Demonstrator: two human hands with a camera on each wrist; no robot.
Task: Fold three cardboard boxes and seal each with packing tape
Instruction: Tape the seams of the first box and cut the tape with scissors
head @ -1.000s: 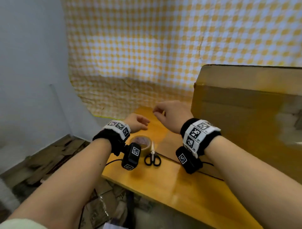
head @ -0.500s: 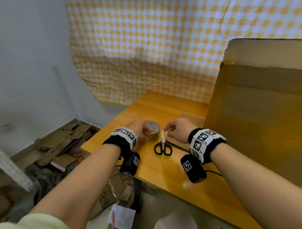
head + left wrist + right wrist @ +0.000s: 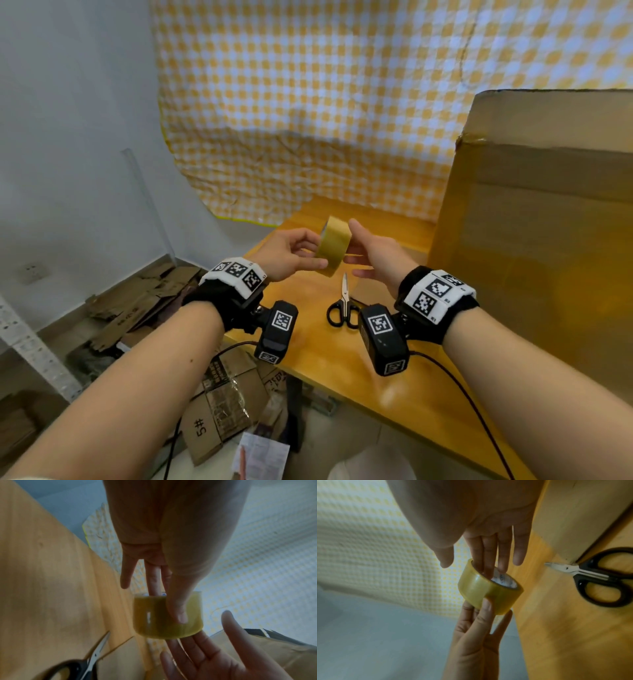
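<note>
A roll of clear yellowish packing tape is held in the air above the wooden table, between both hands. My left hand pinches it, thumb across the outer face and fingers inside the core, as the left wrist view shows on the roll. My right hand reaches in from the other side with straight fingers; two of them enter the core of the roll, and the thumb stands clear. A large brown cardboard box stands upright on the table at the right.
Black-handled scissors lie shut on the table below the hands, beside a flat cardboard piece. Flattened cardboard scraps cover the floor at the left. A yellow checked cloth hangs behind. Cables run from both wrist cameras.
The tape roll lay on the table by the scissors; my left hand has lifted it and both hands have risen, my right hand's fingers now meeting the roll.
</note>
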